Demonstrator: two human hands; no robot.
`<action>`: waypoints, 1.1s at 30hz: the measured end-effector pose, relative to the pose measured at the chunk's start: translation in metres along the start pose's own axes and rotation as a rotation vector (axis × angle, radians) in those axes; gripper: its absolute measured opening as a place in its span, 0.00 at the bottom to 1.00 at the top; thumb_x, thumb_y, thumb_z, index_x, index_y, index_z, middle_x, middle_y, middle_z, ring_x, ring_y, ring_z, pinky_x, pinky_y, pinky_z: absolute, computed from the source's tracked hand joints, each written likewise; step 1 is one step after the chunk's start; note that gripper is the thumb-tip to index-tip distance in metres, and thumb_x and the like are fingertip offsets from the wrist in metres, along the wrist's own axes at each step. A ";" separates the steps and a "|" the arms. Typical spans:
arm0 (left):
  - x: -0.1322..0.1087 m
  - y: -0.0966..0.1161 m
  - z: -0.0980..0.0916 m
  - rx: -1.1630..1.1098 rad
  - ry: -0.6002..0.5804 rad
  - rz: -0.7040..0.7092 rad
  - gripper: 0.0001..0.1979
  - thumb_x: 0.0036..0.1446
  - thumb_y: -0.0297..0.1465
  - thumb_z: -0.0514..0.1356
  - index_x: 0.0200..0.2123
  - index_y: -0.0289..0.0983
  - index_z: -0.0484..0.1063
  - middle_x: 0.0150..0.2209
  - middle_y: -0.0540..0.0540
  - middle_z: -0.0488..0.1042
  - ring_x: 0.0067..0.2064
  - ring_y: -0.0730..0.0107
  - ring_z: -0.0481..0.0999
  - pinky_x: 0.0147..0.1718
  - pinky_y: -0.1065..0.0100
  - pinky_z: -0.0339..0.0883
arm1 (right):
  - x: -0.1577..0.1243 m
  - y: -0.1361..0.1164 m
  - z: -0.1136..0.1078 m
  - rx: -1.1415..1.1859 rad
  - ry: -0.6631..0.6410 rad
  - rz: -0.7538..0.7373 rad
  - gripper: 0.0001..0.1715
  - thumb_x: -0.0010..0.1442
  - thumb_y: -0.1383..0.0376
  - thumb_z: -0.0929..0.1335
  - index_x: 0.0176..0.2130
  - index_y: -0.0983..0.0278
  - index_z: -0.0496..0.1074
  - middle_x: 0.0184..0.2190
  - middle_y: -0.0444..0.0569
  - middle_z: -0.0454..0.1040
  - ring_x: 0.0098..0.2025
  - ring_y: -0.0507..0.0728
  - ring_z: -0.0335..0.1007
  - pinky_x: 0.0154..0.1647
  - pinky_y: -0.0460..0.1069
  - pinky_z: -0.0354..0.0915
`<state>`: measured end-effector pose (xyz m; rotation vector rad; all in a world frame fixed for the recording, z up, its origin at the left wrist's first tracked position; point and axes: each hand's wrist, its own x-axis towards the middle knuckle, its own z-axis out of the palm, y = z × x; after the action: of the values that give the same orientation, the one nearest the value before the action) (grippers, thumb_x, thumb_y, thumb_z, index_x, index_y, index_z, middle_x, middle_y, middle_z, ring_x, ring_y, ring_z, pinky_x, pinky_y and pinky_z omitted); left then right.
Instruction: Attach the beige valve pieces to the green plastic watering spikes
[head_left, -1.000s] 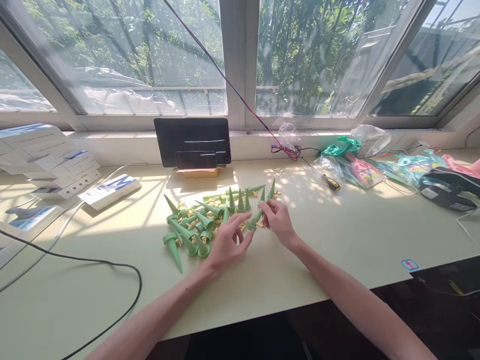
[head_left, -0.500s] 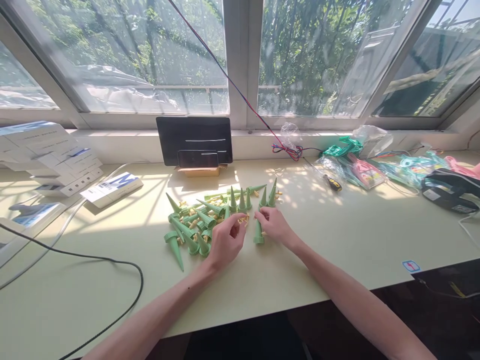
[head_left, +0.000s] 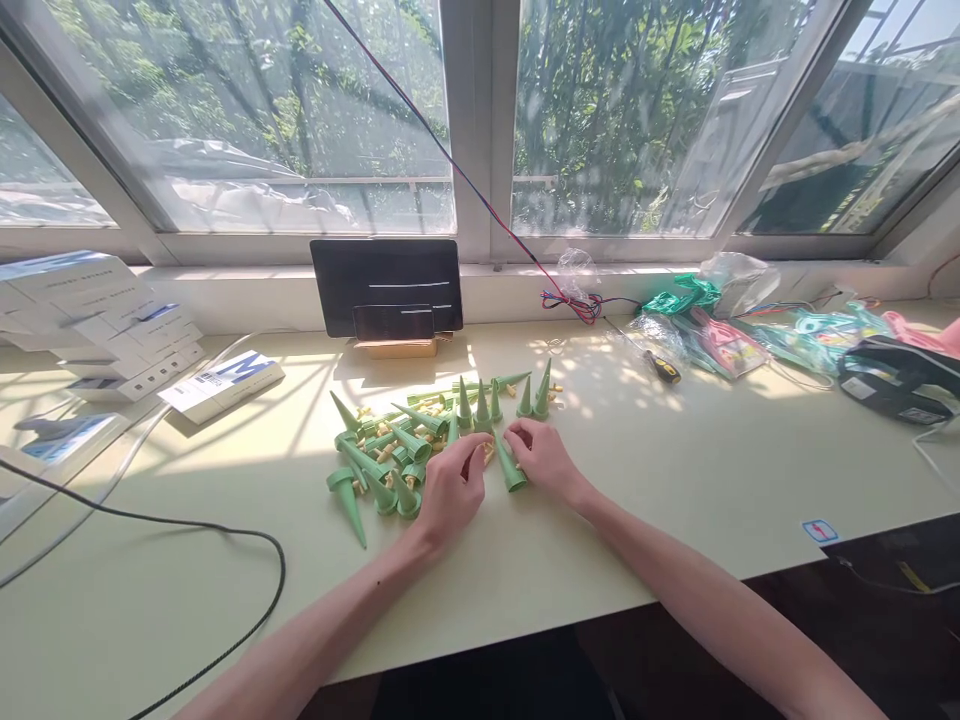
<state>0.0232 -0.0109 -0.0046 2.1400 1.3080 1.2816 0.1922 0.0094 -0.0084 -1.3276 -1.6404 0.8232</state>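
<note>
A heap of green plastic cone spikes (head_left: 390,450) mixed with small yellow pieces lies on the pale table (head_left: 675,470); several cones (head_left: 541,392) stand upright at its far edge. My left hand (head_left: 450,490) rests at the heap's near right side, fingers curled over small yellow pieces. My right hand (head_left: 544,458) sits beside it, fingers closed on a green cone (head_left: 510,466) that points away from me and leans left. The two hands nearly touch.
A dark tablet on a wooden stand (head_left: 388,290) is behind the heap. White boxes (head_left: 97,320) are stacked at left, a black cable (head_left: 187,530) loops in front. Red-blue wires (head_left: 570,300), a screwdriver (head_left: 663,367) and plastic bags (head_left: 720,320) lie at right.
My right hand brought the green cone down from above the heap to the table. My left hand's spread fingers curled shut at the heap's edge.
</note>
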 end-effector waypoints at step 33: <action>0.002 0.003 -0.004 -0.096 -0.040 -0.090 0.13 0.67 0.32 0.49 0.42 0.38 0.73 0.18 0.55 0.65 0.18 0.76 0.63 0.21 0.75 0.57 | 0.015 0.002 -0.048 -0.476 0.124 -0.205 0.18 0.65 0.62 0.63 0.25 0.63 0.69 0.21 0.44 0.65 0.25 0.52 0.55 0.29 0.47 0.52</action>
<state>0.0218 -0.0110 0.0004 2.0081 1.2840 1.2334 0.2353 0.0233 0.0130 -1.4592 -1.9037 0.2254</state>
